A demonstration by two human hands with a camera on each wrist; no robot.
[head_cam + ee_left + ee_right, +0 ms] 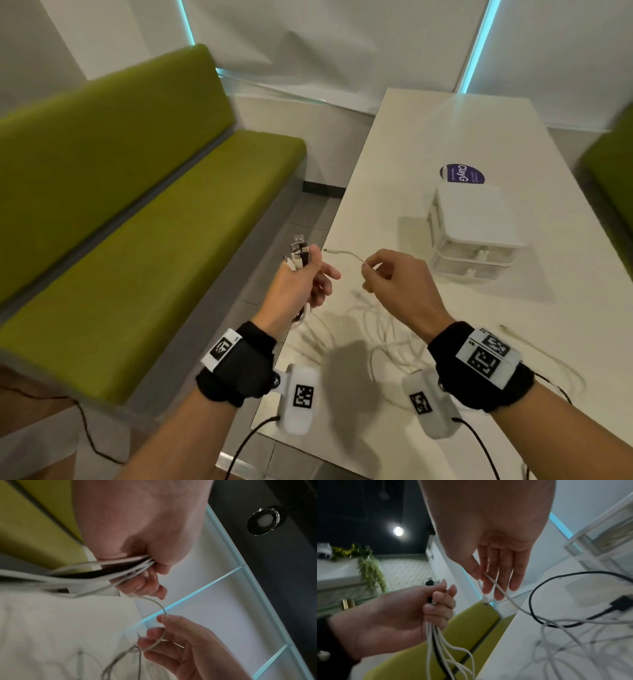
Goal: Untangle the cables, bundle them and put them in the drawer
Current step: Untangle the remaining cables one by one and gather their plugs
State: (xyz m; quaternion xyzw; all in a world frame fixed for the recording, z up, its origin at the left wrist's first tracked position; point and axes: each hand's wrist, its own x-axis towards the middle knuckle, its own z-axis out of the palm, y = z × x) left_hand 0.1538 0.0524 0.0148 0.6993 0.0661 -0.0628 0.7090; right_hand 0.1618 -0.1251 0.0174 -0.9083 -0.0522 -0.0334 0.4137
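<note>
Left hand [301,286]: fist closed round a bunch of cable ends [297,255], plugs upward, off the table's left edge. Right hand [394,284]: pinching one white cable [346,254] near its plug. Loose cables [359,329]: near-left table [428,137] corner. Drawer unit [476,233]: mid-table, drawers closed.

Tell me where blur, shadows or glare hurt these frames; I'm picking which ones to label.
Head view: mostly sharp, the green bench smeared at the left edge, hand shadows falling over the loose cables on the table. Left wrist view: cable bundle streaked by motion blur. Right wrist view: ceiling lamp flares; the cables on the table are soft.
</note>
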